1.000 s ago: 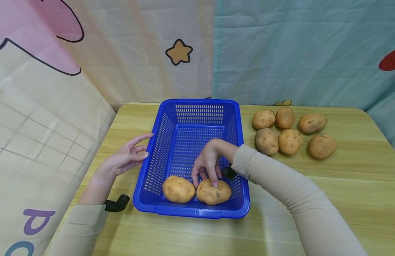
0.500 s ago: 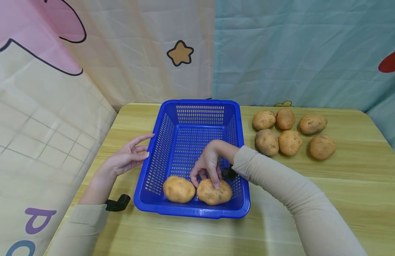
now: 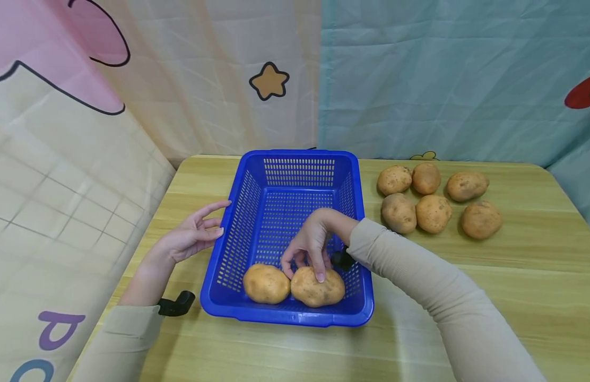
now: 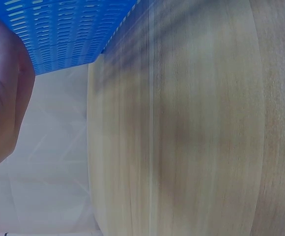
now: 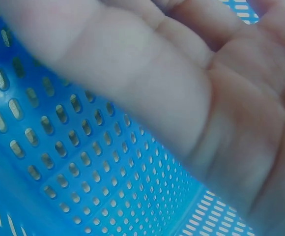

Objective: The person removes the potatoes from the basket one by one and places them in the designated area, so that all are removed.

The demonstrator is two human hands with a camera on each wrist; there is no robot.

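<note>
Pictured at a light wooden table backed by pastel cartoon-print curtains: right hand fingering a potato in the near end of a blue basket, left hand relaxed, fingers against its left wall

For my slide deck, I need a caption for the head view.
Right hand touches one of two potatoes in a blue basket; six more potatoes wait on the table.

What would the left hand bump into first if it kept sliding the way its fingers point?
Most likely the blue basket. The left hand lies open beside its left wall, fingers aimed at it; the wrist view suggests a fingertip is at the wall already, though depth is hard to judge.
</note>
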